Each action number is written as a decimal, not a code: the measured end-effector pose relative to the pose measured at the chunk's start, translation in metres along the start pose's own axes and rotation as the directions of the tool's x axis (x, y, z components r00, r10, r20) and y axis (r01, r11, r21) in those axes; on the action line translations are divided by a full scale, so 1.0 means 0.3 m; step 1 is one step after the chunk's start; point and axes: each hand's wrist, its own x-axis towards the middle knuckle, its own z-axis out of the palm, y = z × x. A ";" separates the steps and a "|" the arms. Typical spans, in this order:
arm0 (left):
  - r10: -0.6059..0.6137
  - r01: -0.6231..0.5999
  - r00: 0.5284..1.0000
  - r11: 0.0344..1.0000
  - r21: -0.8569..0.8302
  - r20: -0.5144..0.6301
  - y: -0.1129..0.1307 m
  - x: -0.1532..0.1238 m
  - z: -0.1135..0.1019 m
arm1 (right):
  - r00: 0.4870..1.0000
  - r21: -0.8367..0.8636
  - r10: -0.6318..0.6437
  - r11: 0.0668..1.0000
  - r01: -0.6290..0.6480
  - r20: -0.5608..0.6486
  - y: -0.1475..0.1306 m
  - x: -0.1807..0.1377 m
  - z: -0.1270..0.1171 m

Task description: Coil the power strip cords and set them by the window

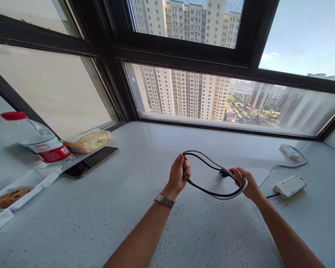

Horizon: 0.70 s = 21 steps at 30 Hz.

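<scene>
Both of my hands hold a coiled cable (212, 193), black with a white side, looped above the speckled grey sill (145, 208). My left hand (179, 173), with a metal watch on its wrist, pinches the loop's left end. My right hand (244, 182) grips the right end, near a dark plug. A thin dark lead runs from my right hand towards a white adapter box (289, 186) lying on the sill to the right.
A white power strip (289, 151) with its white cord lies at the far right by the window. On the left stand a water bottle (36, 139) with a red cap, a tissue pack (88, 141), a phone (91, 161) and a packet of cookies (8, 199).
</scene>
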 end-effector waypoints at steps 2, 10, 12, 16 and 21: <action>-0.001 0.001 1.000 0.999 0.032 0.010 -0.002 -0.007 0.008 | 0.999 0.085 -0.026 0.996 0.023 0.033 -0.003 0.000 -0.001; -0.021 0.020 1.000 0.986 0.165 0.000 -0.045 -0.009 0.009 | 0.999 0.353 0.037 0.935 -0.023 -0.034 0.012 0.003 0.012; 0.009 -0.002 1.000 0.970 0.245 -0.027 -0.064 -0.013 0.009 | 0.998 0.429 0.046 0.903 -0.025 -0.038 0.023 0.007 0.016; 0.076 -0.053 0.996 0.906 0.421 -0.039 -0.111 -0.035 0.021 | 0.999 0.571 -0.045 0.819 0.053 -0.028 0.032 0.019 0.014; 0.045 -0.035 0.999 0.881 0.471 -0.009 -0.164 -0.055 0.045 | 0.996 0.589 -0.048 0.804 0.082 -0.072 0.012 0.013 0.009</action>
